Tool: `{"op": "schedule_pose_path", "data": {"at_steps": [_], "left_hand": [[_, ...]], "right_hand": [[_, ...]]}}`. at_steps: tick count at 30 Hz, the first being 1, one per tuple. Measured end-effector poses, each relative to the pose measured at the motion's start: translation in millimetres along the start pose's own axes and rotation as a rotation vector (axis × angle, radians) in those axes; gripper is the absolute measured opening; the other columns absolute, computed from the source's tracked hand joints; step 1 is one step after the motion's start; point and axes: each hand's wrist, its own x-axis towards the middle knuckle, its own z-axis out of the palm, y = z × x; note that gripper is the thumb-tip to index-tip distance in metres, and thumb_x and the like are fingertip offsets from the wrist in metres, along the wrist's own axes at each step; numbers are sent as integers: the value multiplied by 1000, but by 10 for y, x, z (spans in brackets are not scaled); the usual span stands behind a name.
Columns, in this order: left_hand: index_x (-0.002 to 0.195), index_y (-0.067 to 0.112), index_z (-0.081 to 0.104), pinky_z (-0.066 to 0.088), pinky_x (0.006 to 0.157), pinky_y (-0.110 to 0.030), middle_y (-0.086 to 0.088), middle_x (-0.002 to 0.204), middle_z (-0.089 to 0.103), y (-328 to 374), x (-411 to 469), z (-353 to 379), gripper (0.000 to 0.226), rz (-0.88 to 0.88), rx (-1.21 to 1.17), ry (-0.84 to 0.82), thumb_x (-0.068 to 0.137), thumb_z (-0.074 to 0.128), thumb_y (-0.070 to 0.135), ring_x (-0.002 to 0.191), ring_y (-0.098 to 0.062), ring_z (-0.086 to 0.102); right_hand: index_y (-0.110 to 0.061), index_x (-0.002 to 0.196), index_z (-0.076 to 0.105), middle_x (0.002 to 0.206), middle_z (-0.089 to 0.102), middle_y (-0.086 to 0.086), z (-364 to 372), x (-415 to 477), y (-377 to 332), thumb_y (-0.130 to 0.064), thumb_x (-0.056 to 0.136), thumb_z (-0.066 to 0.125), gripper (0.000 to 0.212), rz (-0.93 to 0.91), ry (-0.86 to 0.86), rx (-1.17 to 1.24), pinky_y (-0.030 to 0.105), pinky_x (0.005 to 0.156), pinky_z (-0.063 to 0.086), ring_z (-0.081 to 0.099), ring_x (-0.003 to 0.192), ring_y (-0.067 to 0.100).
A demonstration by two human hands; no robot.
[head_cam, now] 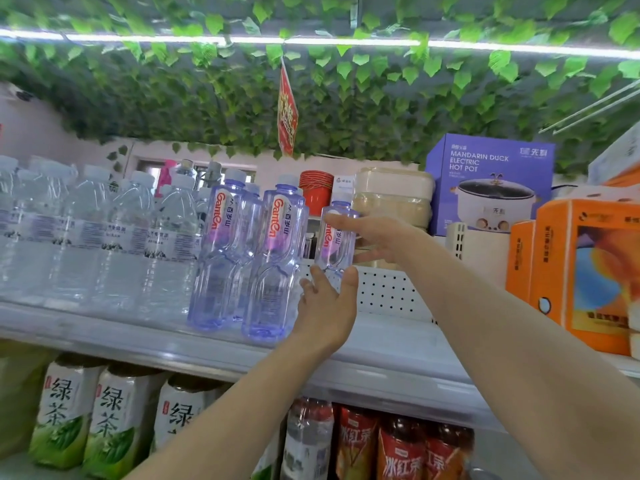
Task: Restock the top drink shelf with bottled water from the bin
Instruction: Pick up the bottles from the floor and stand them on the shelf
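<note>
Forearms [519,341], white shelf [384,341], leafy ceiling [381,98]

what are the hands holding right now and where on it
One Ganten water bottle: the right hand wraps its upper body, the left hand grips its lower end between thumb and fingers.

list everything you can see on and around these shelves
top shelf: one, white-grey, across the middle
Ganten bottles: at least three, purple-tinted, top shelf middle
held Ganten bottle: one, purple-tinted, right of the standing ones
clear water bottles: many, colourless, top shelf left
green tea bottles: three, green-white labels, lower shelf left
iced tea bottles: at least three, red labels, lower shelf right
hot pot box: one, purple, behind top shelf, right
orange boxes: several, orange, far right
red cups: one stack, red, behind the Ganten bottles
leaf vines: many, green, overhead
left hand: one, holds the held Ganten bottle's base
right hand: one, grips its upper part
</note>
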Motion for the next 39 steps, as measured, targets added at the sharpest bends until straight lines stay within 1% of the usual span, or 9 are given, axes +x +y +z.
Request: {"op": "schedule_pose_path", "data": {"at_steps": [4, 8, 15, 19, 23, 26, 29, 31, 39], "left_hand": [[156, 27, -19, 5, 123, -51, -9, 165, -16, 9, 9, 0, 87, -6, -15, -9, 92, 14, 75, 153, -31, -1], [156, 28, -18, 5, 122, -52, -8, 165, -16, -3, 30, -5, 87, -12, -26, -15, 91, 14, 76, 153, -32, -1], [157, 28, -16, 3, 122, -50, -7, 166, -12, -28, 74, -2, 85, -9, -29, -7, 93, 14, 74, 154, -27, -7], [157, 27, -15, 2, 121, -50, -6, 166, -11, -42, 71, 4, 85, 2, -31, 7, 92, 14, 74, 153, -27, -7], [158, 25, -13, 4, 121, -51, -7, 166, -10, -29, 44, 11, 84, 3, -23, 23, 94, 15, 73, 153, -29, -5], [158, 23, -11, 3, 121, -49, -8, 166, -10, -2, 4, -10, 83, 0, -26, 21, 96, 16, 70, 153, -30, -5], [159, 20, -5, 2, 122, -45, -7, 167, -6, 8, -89, -35, 80, 71, -24, 31, 98, 19, 66, 154, -26, -5], [160, 19, 1, 3, 122, -41, -4, 167, 0, -12, -195, -51, 76, 150, -40, 39, 100, 23, 61, 154, -21, -3], [159, 21, 14, 13, 120, -37, 1, 165, 16, -130, -687, -540, 72, 271, -84, 11, 101, 31, 60, 152, -17, 13]], "right_hand": [[-17, 113, 69, 103, 77, 1, 39, 11, 31, -57, 41, 90, 85, -47, 27, 27, 36, 63, 62, 72, 96, 20], [-14, 118, 69, 109, 76, 4, 61, 31, 69, -55, 40, 90, 91, -46, 16, 55, 38, 70, 59, 72, 103, 24], [-17, 101, 76, 89, 80, -2, 65, 106, 180, -46, 66, 91, 48, -70, 62, 72, 32, 61, 60, 76, 82, 15], [-22, 96, 76, 83, 79, -7, 82, 72, 179, -55, 53, 89, 56, -70, 68, 72, 25, 49, 57, 75, 70, 7], [-21, 96, 75, 81, 79, -6, 80, 1, 128, -49, 65, 90, 45, -50, 69, 72, 24, 48, 56, 76, 71, 9], [-18, 104, 72, 92, 78, -2, 114, -89, 51, -46, 74, 87, 44, -14, 90, 49, 27, 54, 57, 75, 84, 15], [-12, 130, 62, 121, 70, 5, 144, -219, -40, -46, 80, 83, 65, 21, 125, -2, 40, 82, 60, 68, 108, 23], [-9, 138, 57, 134, 63, 9, 151, -344, -91, -50, 82, 81, 74, 51, 154, -45, 45, 96, 57, 63, 115, 26], [-15, 150, 44, 144, 55, 9, 235, -1104, -268, -42, 88, 78, 76, 141, 243, -75, 45, 103, 52, 54, 126, 23]]}}
